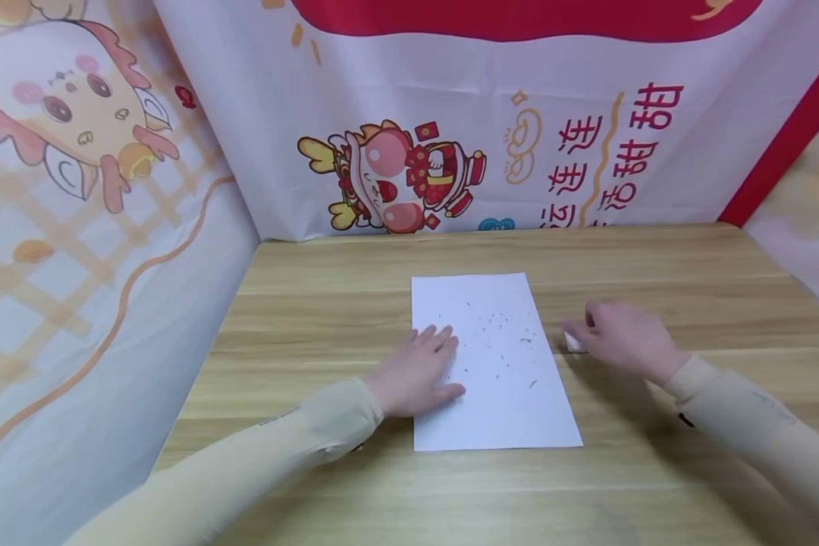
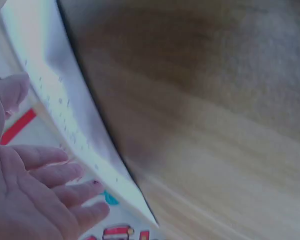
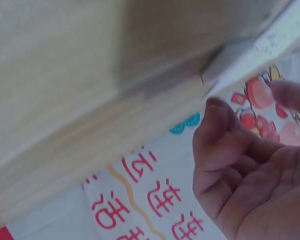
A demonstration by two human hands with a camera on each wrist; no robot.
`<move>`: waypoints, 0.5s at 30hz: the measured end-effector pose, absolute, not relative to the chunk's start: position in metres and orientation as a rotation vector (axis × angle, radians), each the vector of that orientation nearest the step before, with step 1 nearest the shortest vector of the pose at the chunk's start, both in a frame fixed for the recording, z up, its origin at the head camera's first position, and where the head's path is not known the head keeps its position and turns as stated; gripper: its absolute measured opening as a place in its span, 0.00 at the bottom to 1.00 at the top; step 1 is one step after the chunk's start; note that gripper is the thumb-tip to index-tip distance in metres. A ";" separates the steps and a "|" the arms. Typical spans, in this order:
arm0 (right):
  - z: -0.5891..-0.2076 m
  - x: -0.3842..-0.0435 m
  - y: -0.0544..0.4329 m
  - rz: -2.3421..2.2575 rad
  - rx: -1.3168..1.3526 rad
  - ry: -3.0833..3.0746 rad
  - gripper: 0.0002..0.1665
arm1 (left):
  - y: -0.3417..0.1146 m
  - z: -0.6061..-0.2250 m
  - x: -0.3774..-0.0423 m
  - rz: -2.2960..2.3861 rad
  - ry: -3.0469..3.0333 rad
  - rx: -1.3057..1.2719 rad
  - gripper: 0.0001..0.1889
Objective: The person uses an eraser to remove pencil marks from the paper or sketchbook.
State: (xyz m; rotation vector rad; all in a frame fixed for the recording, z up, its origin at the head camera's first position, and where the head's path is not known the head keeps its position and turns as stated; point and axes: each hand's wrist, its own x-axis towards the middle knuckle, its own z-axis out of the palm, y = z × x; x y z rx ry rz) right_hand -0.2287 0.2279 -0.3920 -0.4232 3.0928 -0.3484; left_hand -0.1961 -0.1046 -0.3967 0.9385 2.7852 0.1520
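A white sheet of paper (image 1: 494, 417) lies on the wooden table, with small dark crumbs (image 1: 501, 356) scattered over its middle and right part. My left hand (image 1: 419, 371) rests flat on the paper's left edge, fingers straight and thumb spread; the left wrist view shows that hand (image 2: 40, 190) from the palm side. To the right of the sheet, my right hand (image 1: 624, 337) is beside a small white block (image 1: 573, 343), which looks like an eraser and is partly hidden by it. In the right wrist view, that hand's fingers (image 3: 215, 135) are loosely bent, its thumb apart from them.
The wooden table (image 1: 314, 303) extends around the paper on all sides. A printed cloth (image 1: 409, 83) with cartoon figures and red characters hangs along its back edge. Another patterned cloth (image 1: 130, 364) hangs at the left.
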 end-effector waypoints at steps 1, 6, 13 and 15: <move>-0.389 -0.230 0.229 -0.354 -0.415 3.107 0.30 | -0.107 -0.395 -0.198 0.172 2.810 0.913 0.41; -0.376 -0.232 0.233 -0.395 -0.444 3.219 0.36 | -0.123 -0.386 -0.203 0.205 2.959 0.775 0.40; -0.371 -0.227 0.240 -0.424 -0.533 3.319 0.39 | -0.151 -0.380 -0.200 0.293 3.119 0.616 0.40; -0.371 -0.227 0.242 -0.408 -0.549 3.334 0.41 | -0.157 -0.378 -0.198 0.314 3.145 0.563 0.40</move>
